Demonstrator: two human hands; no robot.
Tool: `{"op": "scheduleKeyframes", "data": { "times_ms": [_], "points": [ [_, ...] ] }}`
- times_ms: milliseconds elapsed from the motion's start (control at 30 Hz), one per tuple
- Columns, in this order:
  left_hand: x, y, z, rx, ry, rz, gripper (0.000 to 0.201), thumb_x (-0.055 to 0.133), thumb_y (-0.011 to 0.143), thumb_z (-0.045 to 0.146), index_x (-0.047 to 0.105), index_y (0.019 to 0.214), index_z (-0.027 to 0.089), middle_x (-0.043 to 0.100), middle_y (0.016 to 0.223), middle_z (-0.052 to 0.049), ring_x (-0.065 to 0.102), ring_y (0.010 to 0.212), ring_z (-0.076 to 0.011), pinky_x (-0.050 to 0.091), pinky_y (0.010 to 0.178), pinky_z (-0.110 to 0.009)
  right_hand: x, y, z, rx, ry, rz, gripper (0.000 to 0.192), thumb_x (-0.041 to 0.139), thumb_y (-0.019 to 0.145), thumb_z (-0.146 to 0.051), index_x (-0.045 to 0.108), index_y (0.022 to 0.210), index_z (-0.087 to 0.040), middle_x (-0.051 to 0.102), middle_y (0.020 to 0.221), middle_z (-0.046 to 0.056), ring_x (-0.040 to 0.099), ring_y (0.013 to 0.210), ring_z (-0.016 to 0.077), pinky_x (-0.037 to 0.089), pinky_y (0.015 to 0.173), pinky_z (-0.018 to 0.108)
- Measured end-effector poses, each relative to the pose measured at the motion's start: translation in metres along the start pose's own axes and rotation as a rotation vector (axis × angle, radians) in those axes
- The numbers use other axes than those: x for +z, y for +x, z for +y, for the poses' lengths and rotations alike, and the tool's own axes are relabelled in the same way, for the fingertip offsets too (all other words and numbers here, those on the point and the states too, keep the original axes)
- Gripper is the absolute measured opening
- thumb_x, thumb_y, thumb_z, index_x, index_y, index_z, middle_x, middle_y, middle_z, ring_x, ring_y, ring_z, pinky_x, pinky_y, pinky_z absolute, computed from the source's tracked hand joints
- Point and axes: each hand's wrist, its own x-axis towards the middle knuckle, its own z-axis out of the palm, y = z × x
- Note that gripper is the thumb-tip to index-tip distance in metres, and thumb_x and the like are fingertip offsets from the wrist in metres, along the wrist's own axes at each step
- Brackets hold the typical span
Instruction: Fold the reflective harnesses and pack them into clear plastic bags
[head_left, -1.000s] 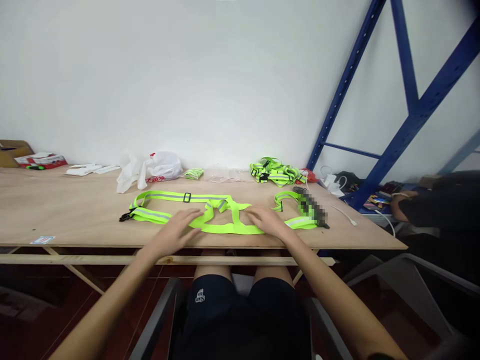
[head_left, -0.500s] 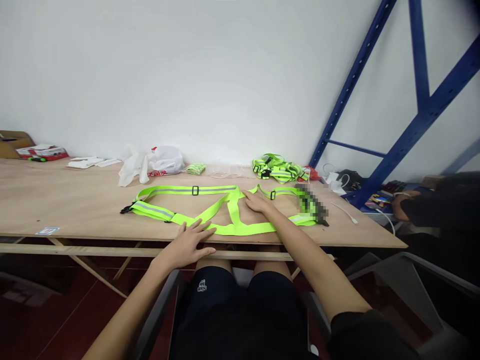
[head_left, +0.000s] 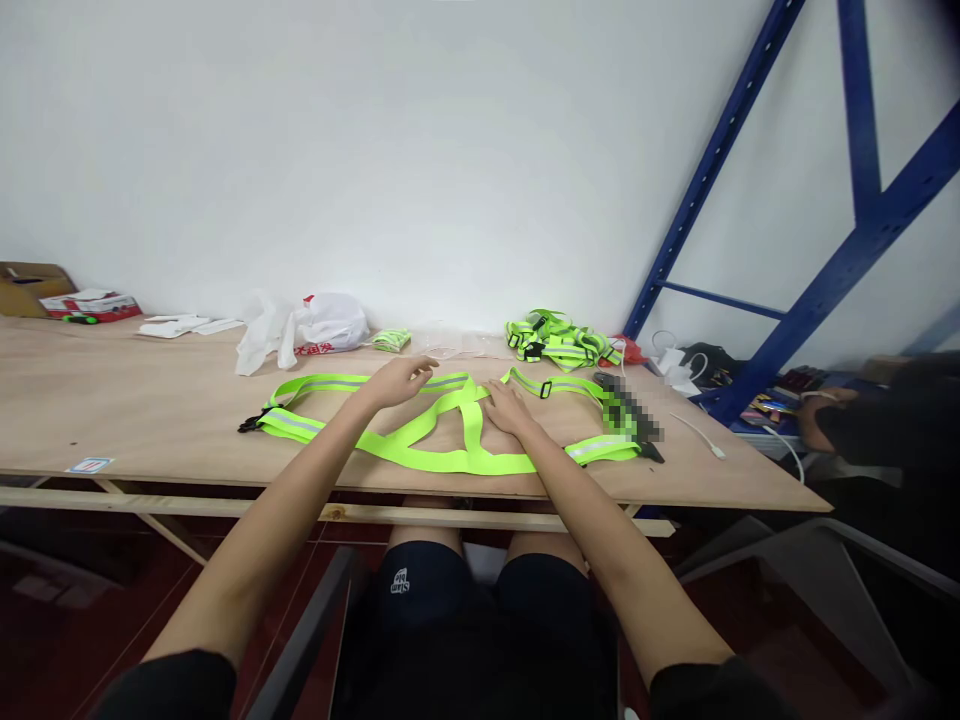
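A neon-green reflective vest (head_left: 474,440) of elastic straps lies spread on the wooden table in front of me. Grey reflective stripes run along parts of it, with a black slider (head_left: 546,389) on the upper right strap and a black buckle (head_left: 251,422) at the left end. My left hand (head_left: 403,380) is over the upper left strap, fingers loosely bent and apart, with nothing seen in them. At the central junction of the straps rests my right hand (head_left: 508,405), its fingers extended against the green band. Pixelation hides part of the vest's right end.
Along the wall sit a pile of green reflective straps (head_left: 562,340), a folded packet (head_left: 391,340), a white plastic bag (head_left: 334,320), white papers (head_left: 180,326) and boxes (head_left: 94,303). A white cable (head_left: 697,436) lies right. Beyond the blue rack (head_left: 720,150), another person's arm (head_left: 817,415) shows.
My left hand has moved up and away from the lower strap, to the upper strap. My right hand stays near the central junction, its fingers shifted slightly. The view has turned a little.
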Motion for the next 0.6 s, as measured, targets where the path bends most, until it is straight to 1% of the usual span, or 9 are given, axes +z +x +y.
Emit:
{"op": "scheduleKeyframes", "data": {
  "times_ms": [67,100,167,233,367,433,500,567,600],
  "points": [
    [0.012,0.031,-0.014,-0.068,0.064,-0.040,0.050,0.040,0.097,0.026,0.045,0.146,0.016,0.054,0.147,-0.010,0.057,0.128,-0.0235,0.046,0.105,-0.034,-0.003,0.000,0.001,0.041,-0.037,0.077,0.050,0.037,0.094,-0.018,0.048,0.143,-0.018,0.048,0.151,0.013,0.038,0.141,0.0269,0.020,0.119,0.048],
    [0.019,0.042,-0.021,-0.102,0.094,-0.064,0.052,0.043,0.095,0.023,0.045,0.146,0.015,0.054,0.147,-0.012,0.056,0.129,-0.0258,0.046,0.106,-0.036,-0.005,0.000,0.002,0.064,-0.057,0.113,0.049,0.037,0.094,-0.017,0.050,0.141,-0.018,0.049,0.150,0.013,0.038,0.140,0.0269,0.018,0.119,0.047],
    [0.032,0.054,-0.034,-0.162,0.144,-0.121,0.051,0.051,0.092,0.023,0.050,0.142,0.016,0.059,0.141,-0.013,0.059,0.125,-0.0288,0.048,0.103,-0.039,-0.013,-0.001,0.012,0.109,-0.095,0.154,0.048,0.039,0.094,-0.017,0.049,0.140,-0.018,0.049,0.150,0.014,0.038,0.140,0.0282,0.017,0.118,0.049],
    [0.042,0.057,-0.045,-0.202,0.188,-0.168,0.047,0.058,0.090,0.025,0.055,0.137,0.019,0.063,0.135,-0.012,0.061,0.122,-0.0292,0.049,0.101,-0.040,-0.025,-0.003,0.029,0.160,-0.132,0.164,0.050,0.042,0.093,-0.018,0.046,0.143,-0.018,0.046,0.152,0.015,0.038,0.139,0.0301,0.016,0.117,0.052],
    [0.050,0.058,-0.057,-0.228,0.263,-0.213,0.037,0.062,0.095,0.033,0.058,0.129,0.018,0.061,0.130,-0.011,0.062,0.113,-0.0257,0.053,0.095,-0.045,-0.055,-0.011,0.078,0.283,-0.203,0.117,0.055,0.048,0.090,-0.016,0.044,0.144,-0.017,0.047,0.150,0.018,0.041,0.137,0.0333,0.016,0.116,0.057],
    [0.051,0.059,-0.060,-0.234,0.295,-0.225,0.035,0.061,0.097,0.035,0.059,0.126,0.017,0.060,0.127,-0.011,0.063,0.108,-0.0236,0.055,0.091,-0.045,-0.067,-0.017,0.101,0.354,-0.230,0.067,0.054,0.051,0.088,-0.015,0.048,0.141,-0.017,0.054,0.143,0.020,0.047,0.131,0.0348,0.022,0.113,0.058],
    [0.051,0.062,-0.061,-0.249,0.327,-0.220,0.034,0.060,0.097,0.035,0.059,0.125,0.017,0.061,0.126,-0.010,0.063,0.107,-0.0230,0.056,0.090,-0.044,-0.076,-0.024,0.119,0.423,-0.246,0.008,0.048,0.056,0.086,-0.015,0.055,0.134,-0.015,0.062,0.132,0.021,0.055,0.123,0.0357,0.030,0.107,0.057],
    [0.051,0.064,-0.061,-0.273,0.355,-0.194,0.035,0.061,0.097,0.035,0.058,0.127,0.017,0.060,0.127,-0.010,0.063,0.107,-0.0229,0.056,0.090,-0.044,-0.082,-0.030,0.132,0.464,-0.249,-0.042,0.041,0.060,0.084,-0.015,0.062,0.125,-0.013,0.067,0.122,0.022,0.060,0.117,0.0352,0.038,0.102,0.052],
    [0.052,0.065,-0.061,-0.288,0.365,-0.176,0.036,0.061,0.096,0.036,0.058,0.127,0.017,0.060,0.127,-0.010,0.063,0.107,-0.0229,0.056,0.090,-0.044,-0.084,-0.034,0.136,0.469,-0.246,-0.058,0.039,0.061,0.083,-0.014,0.063,0.122,-0.013,0.067,0.121,0.021,0.061,0.116,0.0345,0.041,0.100,0.048]
  ]
}}
